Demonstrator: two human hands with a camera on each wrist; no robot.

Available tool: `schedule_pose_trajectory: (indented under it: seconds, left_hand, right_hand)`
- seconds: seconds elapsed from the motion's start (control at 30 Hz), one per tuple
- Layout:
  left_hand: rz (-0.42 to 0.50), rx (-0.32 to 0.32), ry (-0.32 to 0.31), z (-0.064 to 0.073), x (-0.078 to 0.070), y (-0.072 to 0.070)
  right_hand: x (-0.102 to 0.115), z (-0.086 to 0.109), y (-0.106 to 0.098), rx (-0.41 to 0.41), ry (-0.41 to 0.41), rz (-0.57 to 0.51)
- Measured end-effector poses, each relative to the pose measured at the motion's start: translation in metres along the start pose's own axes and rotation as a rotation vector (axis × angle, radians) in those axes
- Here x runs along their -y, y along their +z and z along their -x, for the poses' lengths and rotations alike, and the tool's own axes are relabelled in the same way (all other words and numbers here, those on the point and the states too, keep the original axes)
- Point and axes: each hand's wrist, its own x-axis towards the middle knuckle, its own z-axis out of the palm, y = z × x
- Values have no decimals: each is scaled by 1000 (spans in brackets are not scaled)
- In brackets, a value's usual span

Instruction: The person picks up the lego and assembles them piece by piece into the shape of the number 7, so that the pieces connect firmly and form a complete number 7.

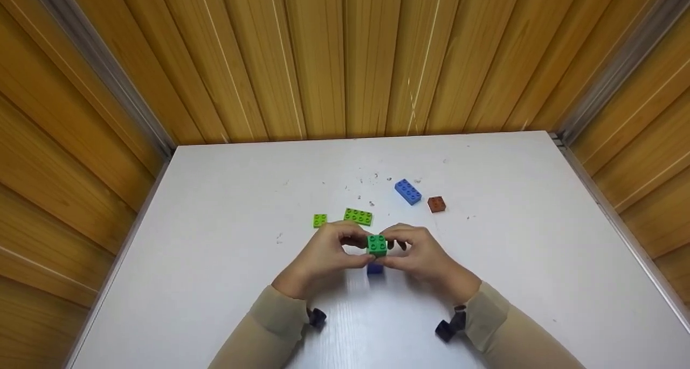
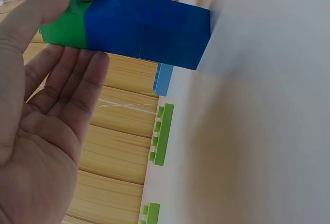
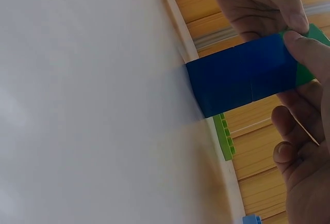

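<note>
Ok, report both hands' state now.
Left hand: holding the green-and-blue brick stack.
Right hand: holding the same stack from the opposite side.

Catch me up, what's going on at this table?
A person's left grip and right grip pinch the top end of an upright stack: a green brick above two dark blue bricks. A long lime brick, a short lime brick, a lighter blue brick and a brown brick lie loose on the white table.

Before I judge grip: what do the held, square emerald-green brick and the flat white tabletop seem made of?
Square emerald-green brick: probably rigid plastic, smooth, with crisp, moulded-looking studs. Flat white tabletop: perhaps laminate or painted board, lightly glossy, showing soft reflections.
</note>
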Motion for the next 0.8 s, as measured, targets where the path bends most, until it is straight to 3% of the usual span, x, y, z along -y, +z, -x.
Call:
schedule_pose_trajectory:
  seconds: [0.2,0.47,0.6,0.8]
  left_hand:
    - [-5,17,29,3,7,-9]
    - [55,-142,-12,9,9,-37]
    - [22,-232,-54,10,8,-35]
    - [-64,-374,-172,8,5,-18]
  right_hand:
    - [2,1,0,-2,-10,12]
    - [4,1,-2,15,60,8]
    - [5,2,-3,17,86,12]
    - [6,1,-2,22,67,15]
